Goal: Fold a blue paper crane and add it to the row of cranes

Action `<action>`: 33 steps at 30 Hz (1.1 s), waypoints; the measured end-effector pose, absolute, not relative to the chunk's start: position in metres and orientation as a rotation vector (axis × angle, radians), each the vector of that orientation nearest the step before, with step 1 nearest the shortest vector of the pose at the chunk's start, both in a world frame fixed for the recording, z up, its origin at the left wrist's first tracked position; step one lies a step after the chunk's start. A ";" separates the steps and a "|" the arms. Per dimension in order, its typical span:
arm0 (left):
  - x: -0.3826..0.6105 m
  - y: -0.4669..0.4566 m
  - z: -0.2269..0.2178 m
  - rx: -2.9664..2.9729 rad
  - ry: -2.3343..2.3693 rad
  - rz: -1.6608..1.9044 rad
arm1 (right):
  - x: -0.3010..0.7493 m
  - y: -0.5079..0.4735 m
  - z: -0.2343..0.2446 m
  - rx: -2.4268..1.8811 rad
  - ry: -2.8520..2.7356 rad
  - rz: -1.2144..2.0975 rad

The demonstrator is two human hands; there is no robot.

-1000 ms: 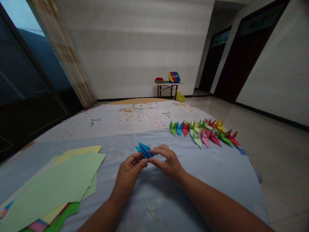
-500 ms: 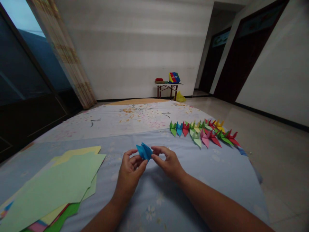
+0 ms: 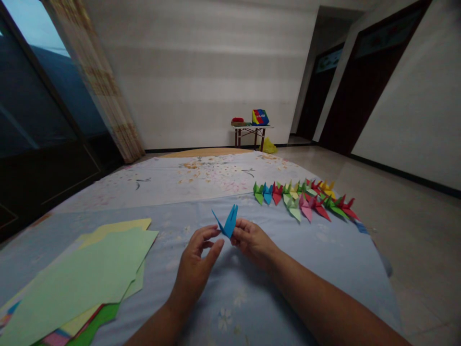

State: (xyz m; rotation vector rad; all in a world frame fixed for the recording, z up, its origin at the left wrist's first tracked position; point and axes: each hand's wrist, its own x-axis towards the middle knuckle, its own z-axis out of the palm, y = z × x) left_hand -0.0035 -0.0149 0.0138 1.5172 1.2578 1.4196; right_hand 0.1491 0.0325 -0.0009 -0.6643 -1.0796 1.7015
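Observation:
A small blue folded paper piece (image 3: 228, 222) stands up between my hands, its two points upward. My right hand (image 3: 252, 239) pinches its lower right edge. My left hand (image 3: 196, 262) is just left of it with fingers loosely curled and apart, thumb tip near the paper but not gripping it. Both hands hover over a light blue flowered sheet (image 3: 317, 259). A row of several folded paper cranes (image 3: 302, 198) in green, blue, red, pink and yellow lies to the upper right of my hands.
A stack of flat coloured paper sheets (image 3: 79, 278), pale green on top, lies at the left. Farther back a white flowered sheet (image 3: 187, 175) covers the floor. A small table (image 3: 252, 132) with a colourful box stands by the far wall. Tiled floor runs along the right.
My left hand has let go of the blue piece and moved slightly away. My right hand has turned the piece upright, so its points now stick up.

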 end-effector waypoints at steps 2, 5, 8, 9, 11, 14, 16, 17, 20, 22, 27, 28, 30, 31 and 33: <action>-0.003 -0.016 0.013 1.545 1.233 1.439 | 0.149 0.030 0.001 -0.621 -1.052 1.816; -0.002 -0.017 0.014 1.526 1.257 1.422 | 0.149 0.027 0.002 -0.578 -1.035 1.932; -0.002 -0.017 0.016 1.485 1.315 1.434 | 0.149 0.025 0.001 -0.581 -1.025 2.001; -0.002 -0.016 0.017 1.473 1.328 1.448 | 0.149 0.025 0.001 -0.587 -1.021 2.023; -0.002 -0.016 0.019 1.459 1.337 1.462 | 0.148 0.024 0.001 -0.597 -1.016 2.058; -0.001 -0.017 0.020 1.432 1.332 1.452 | 0.148 0.023 0.002 -0.610 -1.013 2.073; 0.000 -0.018 0.020 1.361 1.313 1.469 | 0.148 0.023 0.003 -0.623 -1.007 2.065; 0.001 -0.017 0.020 1.312 1.296 1.484 | 0.148 0.023 0.003 -0.630 -1.007 2.059; 0.003 -0.016 0.020 1.190 1.250 1.484 | 0.147 0.023 0.004 -0.646 -1.015 2.042; 0.004 -0.016 0.022 1.159 1.254 1.434 | 0.147 0.023 0.004 -0.637 -1.034 2.036; 0.004 -0.017 0.027 1.153 1.301 1.346 | 0.146 0.024 0.002 -0.596 -1.099 2.027; 0.004 -0.017 0.027 1.164 1.304 1.339 | 0.146 0.024 0.002 -0.596 -1.111 2.024; 0.003 -0.017 0.027 1.198 1.313 1.317 | 0.145 0.023 0.003 -0.608 -1.125 2.017; 0.003 -0.017 0.026 1.219 1.321 1.304 | 0.145 0.023 0.003 -0.619 -1.126 2.014; 0.001 -0.016 0.025 1.261 1.346 1.293 | 0.143 0.023 0.003 -0.658 -1.128 1.996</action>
